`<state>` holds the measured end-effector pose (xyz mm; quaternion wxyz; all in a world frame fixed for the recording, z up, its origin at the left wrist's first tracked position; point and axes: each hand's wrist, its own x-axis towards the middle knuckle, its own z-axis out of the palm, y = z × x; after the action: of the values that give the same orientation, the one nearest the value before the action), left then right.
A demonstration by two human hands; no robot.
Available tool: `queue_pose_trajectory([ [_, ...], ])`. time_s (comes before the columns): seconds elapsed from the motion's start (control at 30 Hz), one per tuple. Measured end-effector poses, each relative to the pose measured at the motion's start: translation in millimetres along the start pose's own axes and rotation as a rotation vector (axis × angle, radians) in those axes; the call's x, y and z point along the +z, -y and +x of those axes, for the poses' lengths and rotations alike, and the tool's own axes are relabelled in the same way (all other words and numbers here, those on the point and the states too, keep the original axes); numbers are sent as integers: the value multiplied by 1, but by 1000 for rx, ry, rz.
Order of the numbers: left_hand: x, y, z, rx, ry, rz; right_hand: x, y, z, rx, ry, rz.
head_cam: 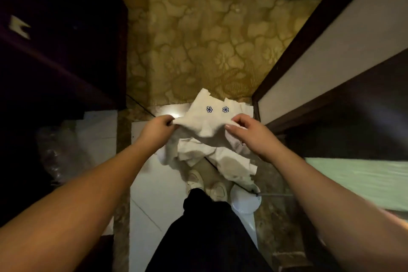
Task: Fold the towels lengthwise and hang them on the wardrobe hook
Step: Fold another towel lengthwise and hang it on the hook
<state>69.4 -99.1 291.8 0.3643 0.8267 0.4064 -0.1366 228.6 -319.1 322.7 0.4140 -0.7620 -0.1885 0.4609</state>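
Observation:
A white towel point(212, 115) with two small blue flower marks is held up in front of me, doubled over so both marks sit side by side. My left hand point(157, 127) pinches its left edge and my right hand point(247, 131) pinches its right edge. More white towel cloth point(223, 157) hangs crumpled below the hands, above my feet. No wardrobe hook is visible.
A dark wardrobe point(55, 40) fills the left side. A dark-framed door or wall panel point(320, 51) runs along the right. Patterned tan carpet point(198, 28) lies ahead, white floor tiles point(154, 183) below. My light shoes point(207, 185) and a white round object point(245, 201) sit underfoot.

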Motion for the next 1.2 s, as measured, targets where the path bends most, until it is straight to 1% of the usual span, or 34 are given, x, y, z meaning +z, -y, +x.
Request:
queue_pose_trajectory([
  [0.1,-44,-19,-48,-11,-80,-63,0,73,-32,-99,22,24],
  [0.17,-71,-28,-81,-24,-136,-105,5,119,-51,-138,43,82],
  [0.23,-92,-33,-115,-46,-152,-135,15,160,-70,-169,82,178],
  [0.3,-108,-42,-145,-55,-173,-211,30,193,-88,-180,120,336],
  [0.37,-121,-50,-181,-16,-244,-388,52,221,-110,-222,158,385],
  [0.4,-127,-52,-201,11,-288,-519,66,233,-122,-249,183,386],
  [0.47,-133,-56,-233,53,-382,-719,89,253,-139,-257,235,434],
  [0.57,-142,-50,-292,81,-591,-915,125,282,-178,-292,290,466],
  [0.63,-145,-46,-327,94,-641,-1020,146,297,-202,-354,321,453],
  [0.7,-146,-38,-366,136,-681,-966,170,306,-233,-409,351,419],
  [0.8,-151,-18,-420,172,-821,-818,207,312,-283,-487,350,331],
  [0.87,-156,5,-455,157,-947,-679,233,312,-323,-554,285,262],
  [0.93,-160,30,-491,148,-1029,-537,255,309,-360,-612,210,212],
  [1.0,-161,57,-528,117,-1055,-416,273,305,-393,-647,176,231],
  [1.1,-157,105,-580,21,-1047,-294,292,300,-434,-645,177,349],
  [1.2,-150,154,-631,-141,-1023,-224,309,299,-469,-635,162,384],
])
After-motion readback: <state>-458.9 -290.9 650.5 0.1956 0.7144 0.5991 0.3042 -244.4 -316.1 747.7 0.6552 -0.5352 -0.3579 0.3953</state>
